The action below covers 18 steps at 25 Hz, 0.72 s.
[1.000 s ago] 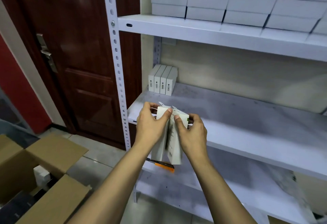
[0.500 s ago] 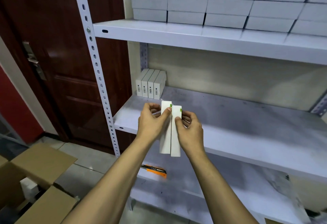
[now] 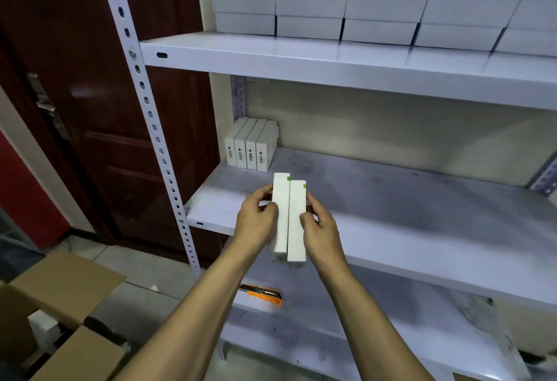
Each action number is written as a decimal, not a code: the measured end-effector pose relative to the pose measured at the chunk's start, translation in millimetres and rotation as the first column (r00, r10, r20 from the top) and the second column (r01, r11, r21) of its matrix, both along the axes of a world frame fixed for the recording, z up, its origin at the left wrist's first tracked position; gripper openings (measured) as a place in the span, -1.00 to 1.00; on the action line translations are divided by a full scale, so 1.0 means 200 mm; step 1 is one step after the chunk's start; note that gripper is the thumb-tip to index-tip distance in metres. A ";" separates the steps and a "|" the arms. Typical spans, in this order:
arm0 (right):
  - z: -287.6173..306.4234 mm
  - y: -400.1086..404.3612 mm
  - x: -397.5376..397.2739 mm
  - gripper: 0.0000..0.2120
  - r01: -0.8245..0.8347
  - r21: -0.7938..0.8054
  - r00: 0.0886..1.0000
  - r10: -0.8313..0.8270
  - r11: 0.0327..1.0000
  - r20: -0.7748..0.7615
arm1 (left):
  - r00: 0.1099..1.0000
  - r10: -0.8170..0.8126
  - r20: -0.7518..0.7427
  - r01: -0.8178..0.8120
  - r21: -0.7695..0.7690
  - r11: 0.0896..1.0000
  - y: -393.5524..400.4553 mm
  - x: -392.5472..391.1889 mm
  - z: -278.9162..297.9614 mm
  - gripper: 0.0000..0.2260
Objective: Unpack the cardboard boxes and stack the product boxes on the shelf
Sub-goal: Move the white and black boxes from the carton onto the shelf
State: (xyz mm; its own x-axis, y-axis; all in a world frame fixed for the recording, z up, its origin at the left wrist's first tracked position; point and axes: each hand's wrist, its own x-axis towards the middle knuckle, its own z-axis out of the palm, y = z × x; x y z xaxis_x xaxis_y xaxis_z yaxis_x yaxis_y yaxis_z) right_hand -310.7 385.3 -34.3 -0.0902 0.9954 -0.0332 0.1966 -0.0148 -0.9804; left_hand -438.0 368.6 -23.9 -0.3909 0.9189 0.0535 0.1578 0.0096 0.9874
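left hand (image 3: 256, 222): mine, fingers curled round the left one of the 2 white product boxes (image 3: 288, 218), thumb across its face
right hand (image 3: 324, 230): gripping the right box the same way, thumb on the front
the 2 boxes: upright, pressed side by side, touching, little green tabs at the top corners, held just over the front edge of the middle shelf (image 3: 391, 200)
already shelved: 4 boxes in a row (image 3: 250, 147) standing on end in the back left corner of that shelf, barcodes facing me
top shelf (image 3: 301, 58): stacked rows of flat white boxes
lower shelf: orange box cutter (image 3: 261, 291) lying near the front
floor, bottom left: open cardboard box (image 3: 60, 320), a white box inside it
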 end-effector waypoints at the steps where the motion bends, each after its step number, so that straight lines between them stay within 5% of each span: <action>1: 0.00 0.01 0.00 -0.57 0.002 -0.014 1.000 -0.002 1.000 -0.006 | 1.000 0.006 0.010 -0.006 0.000 1.000 0.01 0.00 -0.01 -0.66; 5: 0.01 0.04 0.00 -0.72 0.034 -0.054 0.999 -0.035 0.998 -0.018 | 0.997 0.034 0.070 -0.032 -0.020 0.999 0.08 -0.02 -0.05 -0.82; 11: -0.02 0.13 -0.04 -0.64 0.067 -0.073 0.998 -0.067 0.995 0.006 | 0.999 0.001 0.038 0.001 -0.057 0.998 0.17 -0.06 -0.06 -0.81; 18: -0.04 0.24 -0.10 -0.79 0.114 -0.080 0.993 -0.117 0.990 -0.023 | 0.998 0.023 0.060 -0.018 -0.084 0.996 0.29 -0.14 -0.09 -0.79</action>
State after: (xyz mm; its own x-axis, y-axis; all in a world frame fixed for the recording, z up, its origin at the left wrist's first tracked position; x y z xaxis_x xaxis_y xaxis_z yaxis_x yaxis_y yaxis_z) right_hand -330.3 433.6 -42.5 0.0233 0.9936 -0.1101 0.1622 -0.1125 -0.9803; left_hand -465.1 427.0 -41.0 -0.4101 0.9108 -0.0470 0.0964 0.0945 0.9908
